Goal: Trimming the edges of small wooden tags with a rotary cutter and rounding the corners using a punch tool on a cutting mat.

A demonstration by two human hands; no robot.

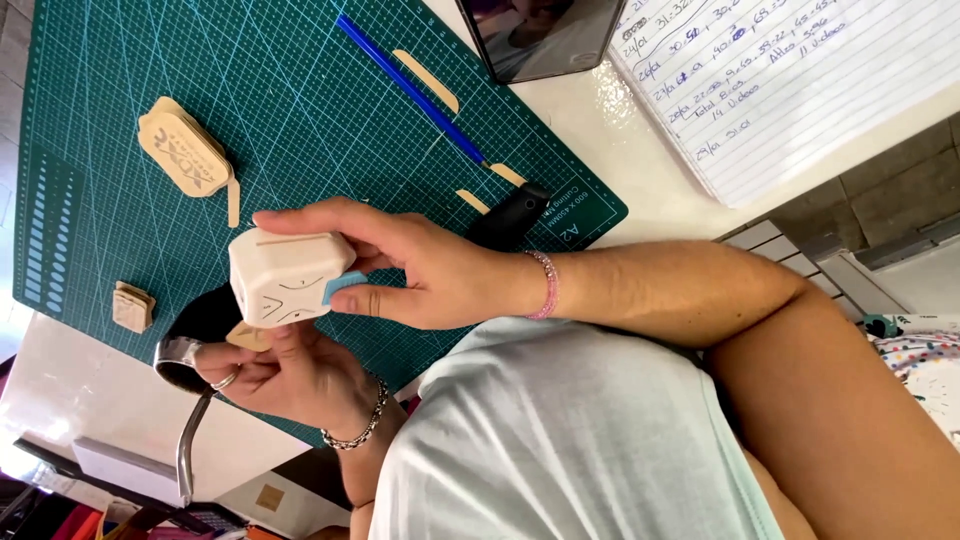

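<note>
A pale tabletop (620, 130) fills most of the frame, and on it lies a large green cutting mat (250, 90) with a printed grid, reaching from the upper left down to the middle. At the upper right lies a lined notebook (800, 90) covered in handwriting, and beside it, at the top centre, the dark corner of a phone (540, 35).

In the middle of the frame, above the mat, one hand (440, 270), its wrist wearing a pink beaded bracelet (547, 285), is closed around a small cream, rounded-corner punch tool (285, 275), fingers along its top and thumb on its blue button (342, 288). Which of the person's hands this is cannot be told for sure, as the view is turned sideways. The other hand (295, 375), at the lower left with a ring and a chain bracelet (360, 425), pinches a small tan piece (245, 338) just under the punch.

On the mat lie a blue pen (410, 90), a stack of tan tag-shaped pieces (185, 150) at the upper left, a smaller tan stack (132, 307) at the left, and several thin tan strips (428, 80).
</note>
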